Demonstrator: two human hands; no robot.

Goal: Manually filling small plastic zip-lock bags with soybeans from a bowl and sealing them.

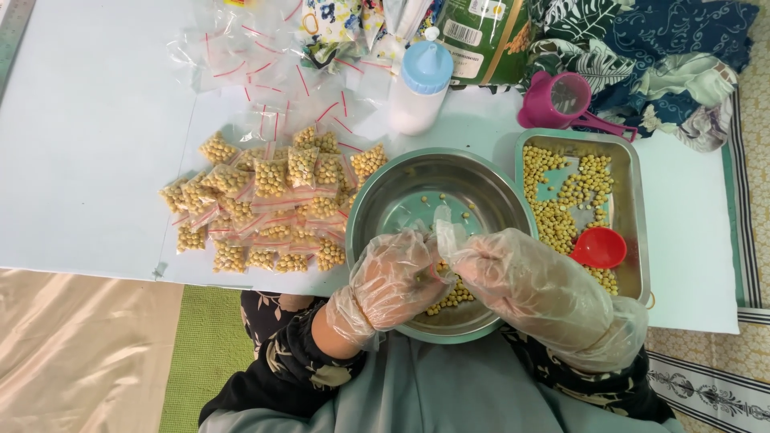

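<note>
Both forearms rise from the lap to meet over the steel bowl [377,200]. The gloved left hand [393,281] and right hand [513,277] curl inward, fingertips pinching a small clear bag [443,228] above the bowl's near half. Filled bags [269,208] lie left of the bowl; a bean tray [634,208] sits right.

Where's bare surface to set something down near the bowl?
Free: the pale mat left of the filled bean bags, and the strip right of the tray. Crowded: empty bags, bottle and pink cup behind the bowl.
</note>
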